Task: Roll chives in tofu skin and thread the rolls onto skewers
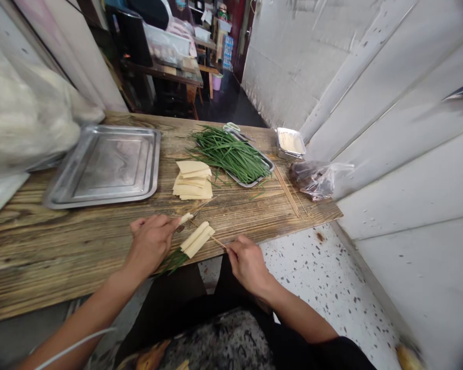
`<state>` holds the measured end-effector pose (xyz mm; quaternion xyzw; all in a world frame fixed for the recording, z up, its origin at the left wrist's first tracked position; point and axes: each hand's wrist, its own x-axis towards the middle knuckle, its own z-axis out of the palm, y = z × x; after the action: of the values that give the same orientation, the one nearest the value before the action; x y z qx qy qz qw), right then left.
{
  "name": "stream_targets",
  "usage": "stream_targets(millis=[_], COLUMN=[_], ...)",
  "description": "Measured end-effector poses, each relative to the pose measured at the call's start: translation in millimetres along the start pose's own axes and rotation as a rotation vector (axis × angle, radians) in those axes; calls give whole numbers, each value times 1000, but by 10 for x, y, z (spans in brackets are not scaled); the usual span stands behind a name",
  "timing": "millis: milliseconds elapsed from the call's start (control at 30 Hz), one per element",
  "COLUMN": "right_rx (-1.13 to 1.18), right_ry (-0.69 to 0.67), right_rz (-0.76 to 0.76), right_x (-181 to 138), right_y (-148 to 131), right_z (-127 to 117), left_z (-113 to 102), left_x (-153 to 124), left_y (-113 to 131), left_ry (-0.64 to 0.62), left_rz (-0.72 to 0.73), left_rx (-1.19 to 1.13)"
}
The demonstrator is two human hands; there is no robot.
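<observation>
- Oblong metal tray (272, 166): heaped with green stalks (231, 154), which hide most of its base; scissors (231, 127) at its far edge.
- Foil container (291, 154), far right of the wooden table (239, 221): pale contents, too small to identify.
- Clear plastic bag (326, 180), just beside it: dark contents, unidentified.
- Large metal tray (111, 162), left side: flat base visible. Bulky bag (27, 108) of pale stuff, blurred, overlaps its left side.
- Pale sheets (193, 181) stacked between the 2 trays.
- Loose skewers (287, 191) lie near the clear bag.
- 2 pale wraps (197, 240) side by side at the near table edge, between the hands, green ends poking out; skewer (218, 242) shows on both sides of them.
- Right hand (249, 262): thumb and fingers pinched on the skewer's near end.
- Left hand (150, 241): fingertips closed on another pale roll (185, 218), partly covering it, near the skewer's far end.
</observation>
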<state>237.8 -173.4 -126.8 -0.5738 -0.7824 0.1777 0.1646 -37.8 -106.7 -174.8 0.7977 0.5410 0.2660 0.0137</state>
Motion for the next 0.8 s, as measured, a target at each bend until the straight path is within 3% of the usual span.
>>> stream_targets(millis=[433, 800], right_rx=[-8, -36], right_ry=[-9, -55], right_rz=[-19, -34], right_x=[75, 313], right_y=[-30, -117], right_z=[94, 191], left_z=[-25, -82], left_x=[13, 43], left_y=[8, -13], left_ry=[-3, -106], left_rz=[-15, -74], left_rx=[-38, -88])
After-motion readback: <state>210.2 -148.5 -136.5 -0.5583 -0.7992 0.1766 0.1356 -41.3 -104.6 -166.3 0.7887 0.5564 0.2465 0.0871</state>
